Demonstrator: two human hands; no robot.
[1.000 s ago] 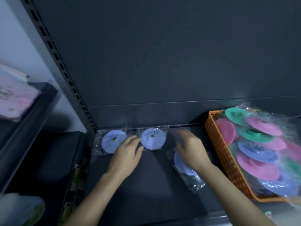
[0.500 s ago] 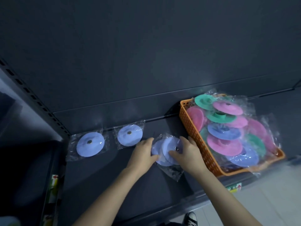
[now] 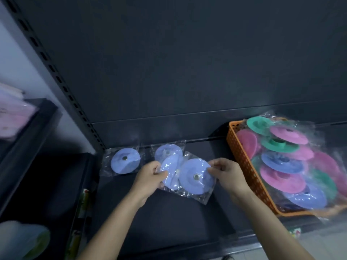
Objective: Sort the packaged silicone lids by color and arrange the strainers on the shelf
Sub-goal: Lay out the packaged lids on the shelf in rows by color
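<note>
1. Above the dark shelf [image 3: 169, 222], both hands are working with packaged lids. The left hand [image 3: 148, 177] is pinching the wrapper of the first blue lid [image 3: 170, 178]. The right hand [image 3: 230, 175] is pinching the wrapper of the second blue lid [image 3: 196, 177], which is overlapping the first.
2. Near the back of the shelf, the third blue lid [image 3: 125, 161] is lying flat beside the slotted upright [image 3: 62, 85]. The fourth blue lid [image 3: 168, 150] is lying partly hidden behind the held pair.
3. Blue sorting appears to be the step in hand. The next move is probably calling for parting the two packets and laying each flat just beside the row.
4. At the right, an orange basket [image 3: 244, 162] is sitting piled with pink, green and blue lids, seemingly awaiting sorting.
5. The slick wrappers may be sliding against each other, and the held pair is covering the open spot by the fourth lid.
</note>
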